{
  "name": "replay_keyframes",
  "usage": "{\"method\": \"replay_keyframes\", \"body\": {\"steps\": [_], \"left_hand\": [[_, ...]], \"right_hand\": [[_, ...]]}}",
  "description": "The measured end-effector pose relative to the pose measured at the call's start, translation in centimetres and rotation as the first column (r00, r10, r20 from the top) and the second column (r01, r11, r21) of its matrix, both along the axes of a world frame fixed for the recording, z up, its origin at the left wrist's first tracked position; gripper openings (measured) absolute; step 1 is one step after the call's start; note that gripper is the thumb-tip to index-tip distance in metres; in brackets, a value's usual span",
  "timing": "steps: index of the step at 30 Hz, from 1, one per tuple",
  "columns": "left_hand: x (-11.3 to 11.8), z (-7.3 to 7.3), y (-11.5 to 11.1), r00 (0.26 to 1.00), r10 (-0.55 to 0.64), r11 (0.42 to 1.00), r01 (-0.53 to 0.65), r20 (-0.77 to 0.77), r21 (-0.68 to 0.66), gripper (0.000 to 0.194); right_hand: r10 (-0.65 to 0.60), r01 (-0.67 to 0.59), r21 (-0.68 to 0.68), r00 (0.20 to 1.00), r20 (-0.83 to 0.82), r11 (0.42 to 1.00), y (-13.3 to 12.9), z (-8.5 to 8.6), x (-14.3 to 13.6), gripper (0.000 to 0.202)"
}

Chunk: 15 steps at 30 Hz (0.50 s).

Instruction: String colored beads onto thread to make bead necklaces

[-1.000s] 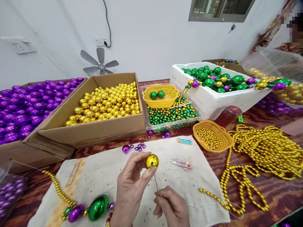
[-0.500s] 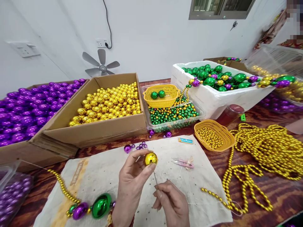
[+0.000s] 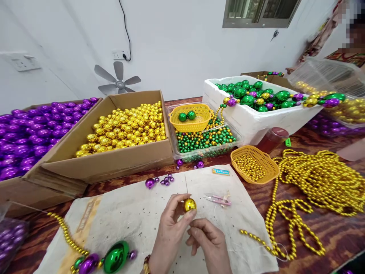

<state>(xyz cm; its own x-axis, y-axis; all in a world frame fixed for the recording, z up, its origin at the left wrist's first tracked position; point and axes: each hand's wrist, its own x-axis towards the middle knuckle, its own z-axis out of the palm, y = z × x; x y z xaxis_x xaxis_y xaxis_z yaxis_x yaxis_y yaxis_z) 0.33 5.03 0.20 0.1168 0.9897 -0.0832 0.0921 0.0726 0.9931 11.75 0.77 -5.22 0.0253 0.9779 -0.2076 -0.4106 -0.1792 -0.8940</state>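
Note:
My left hand [image 3: 172, 220] pinches a shiny gold bead [image 3: 189, 205] between thumb and fingers. A thin needle [image 3: 186, 185] sticks up out of the bead's top. Just below the bead, my right hand [image 3: 209, 238] is closed in a pinch on the needle's lower part, mostly hidden by the fingers. On the pale cloth [image 3: 122, 213] at the left lies a strand with small gold beads [image 3: 67, 234], a purple bead [image 3: 89, 263] and a large green bead [image 3: 116, 257]. Pink thread snips [image 3: 218, 199] and loose purple beads [image 3: 149, 183] lie beyond my hands.
Behind stand cardboard boxes of purple beads [image 3: 40, 133] and gold beads [image 3: 128, 127], a yellow basket [image 3: 189, 127] on a bead tray, and a white foam box [image 3: 228, 121]. To the right are an orange basket [image 3: 272, 173], a lidded jar [image 3: 272, 140] and piled gold bead strings [image 3: 327, 182].
The bead and my left hand have come down closer to my right hand. More of the needle now shows above the bead, less below it. The view has shifted slightly.

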Motion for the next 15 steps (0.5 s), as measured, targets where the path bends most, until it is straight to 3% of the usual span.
{"method": "replay_keyframes", "body": {"steps": [2, 4, 6, 8, 11, 15], "left_hand": [[-0.6, -0.7, 0.6, 0.992, -0.083, 0.995, 0.087, -0.097, 0.041, 0.028], [-1.9, -1.3, 2.3, 0.958, -0.068, 0.986, 0.108, -0.279, 0.13, 0.025], [-3.6, -1.9, 5.1, 0.852, 0.055, 0.959, 0.099, -0.52, 0.264, 0.024], [-5.2, -2.8, 8.0, 0.688, 0.165, 0.921, 0.148, -0.707, 0.359, 0.023], [-6.3, -4.2, 11.0, 0.598, 0.189, 0.897, 0.218, -0.779, 0.384, 0.016], [-4.7, -4.6, 11.6, 0.614, 0.176, 0.852, 0.296, -0.769, 0.432, 0.016]], "right_hand": [[-0.048, 0.049, -0.017, 0.998, 0.032, 0.999, -0.1, -0.9, 0.6, 0.023], [-0.087, 0.09, -0.044, 0.994, 0.073, 0.995, -0.3, -1.7, 1.4, 0.023], [-0.096, 0.104, -0.072, 0.99, 0.098, 0.992, -0.5, -2.5, 2.0, 0.025], [-0.092, 0.101, -0.08, 0.99, 0.104, 0.992, -0.8, -3.1, 2.4, 0.027], [-0.106, 0.115, -0.09, 0.99, 0.097, 0.989, -1.3, -4.0, 2.5, 0.028], [-0.166, 0.176, -0.101, 0.981, 0.1, 0.979, -1.4, -5.1, 2.3, 0.037]]}}
